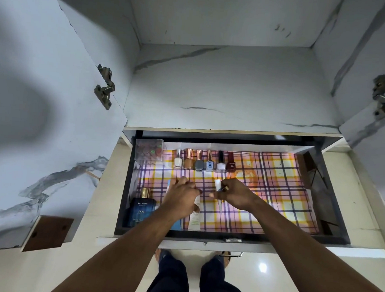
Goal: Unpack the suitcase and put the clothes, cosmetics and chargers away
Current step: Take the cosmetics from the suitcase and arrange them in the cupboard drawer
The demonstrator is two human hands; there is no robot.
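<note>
An open drawer [231,235] lined with checked paper holds cosmetics. Several nail polish bottles [204,161] stand in a row at its back. A dark blue perfume box [141,211] with a gold-capped bottle [146,192] sits front left. My left hand [181,197] lies over a blue tube [176,223] and a cream tube [194,219], fingers curled on them. My right hand [233,192] pinches a small white tube [217,184] and a thin pencil-like stick [220,205].
A clear plastic box [150,152] of small items stands in the drawer's back left corner. Above is a bare marble-pattern shelf [230,89] between two open cabinet doors with hinges [105,86]. The drawer's right half shows only liner. My feet stand on a glossy floor.
</note>
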